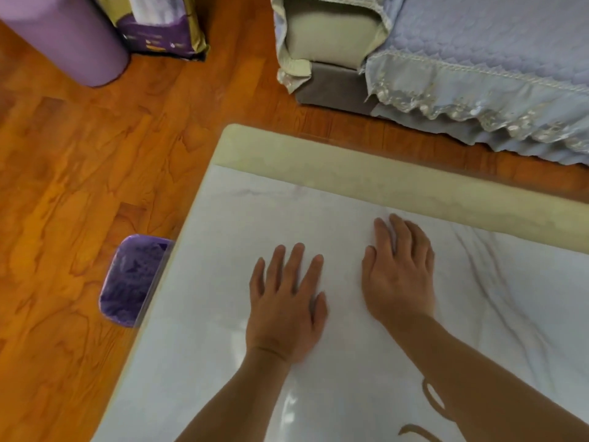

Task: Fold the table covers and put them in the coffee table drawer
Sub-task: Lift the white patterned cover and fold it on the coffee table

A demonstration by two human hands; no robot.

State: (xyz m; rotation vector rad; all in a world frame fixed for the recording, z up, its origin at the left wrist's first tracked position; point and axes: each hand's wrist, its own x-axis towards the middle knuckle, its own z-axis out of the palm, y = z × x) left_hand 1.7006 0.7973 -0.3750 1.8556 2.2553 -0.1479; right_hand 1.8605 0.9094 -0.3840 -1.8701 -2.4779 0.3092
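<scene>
We find both forearms entering from the near edge of the coffee table [318,148]; the left hand [287,301] lies palm down on the table cover [223,250], fingers straight and slightly spread, holding nothing; the right hand [400,275] lies just beside it, a little farther in, likewise flat with fingers extended and pressed to the cloth, gripping nothing. The table cover is a pale, white-grey sheet with faint marbled veining; it is spread flat over most of the tabletop, reaching the left edge and running out of view at the near and right edges; creases show in it to the right of the right hand. Along the far edge the cover stops short, leaving a beige strip of the tabletop bare from the far left corner across to the right. We cannot see any drawer from this view.

Beyond the left edge, on the wooden floor [95,154], stands a small bin [134,279] with a purple liner, touching or just beside the table side; we cannot tell which. Past the far edge we note a sofa [334,43] with a blue-grey quilted cover [478,59] edged in lace. At the far left stand a purple cylinder [63,36] and, just beside it, a purple and yellow package [159,30].
</scene>
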